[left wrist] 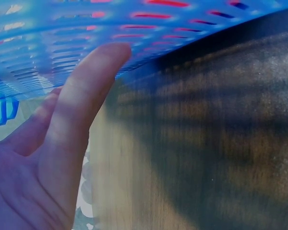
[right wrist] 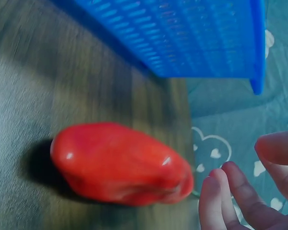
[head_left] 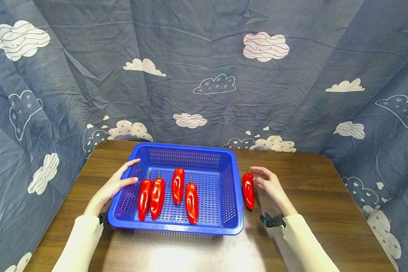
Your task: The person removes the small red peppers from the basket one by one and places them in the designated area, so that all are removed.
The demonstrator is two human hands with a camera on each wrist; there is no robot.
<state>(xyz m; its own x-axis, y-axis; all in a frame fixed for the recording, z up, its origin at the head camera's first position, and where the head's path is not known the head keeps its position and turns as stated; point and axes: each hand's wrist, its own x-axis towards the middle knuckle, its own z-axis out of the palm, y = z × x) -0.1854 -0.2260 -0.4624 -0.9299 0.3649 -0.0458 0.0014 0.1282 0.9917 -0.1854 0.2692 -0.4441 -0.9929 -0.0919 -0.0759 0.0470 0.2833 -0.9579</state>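
A blue slotted plastic basket stands on the wooden table. Inside it lie several red peppers, stems pointing to the far side. My left hand is at the basket's left side, fingers extended; in the left wrist view its thumb lies against the slotted wall. Just right of the basket, another red pepper lies on the table. My right hand is beside that pepper's stem end. The right wrist view shows a gap between its fingertips and the pepper, with nothing held.
The wooden table extends to the right of the basket and in front of it. A dark blue curtain with white clouds hangs close behind the table and at both sides. Black bands sit on both wrists.
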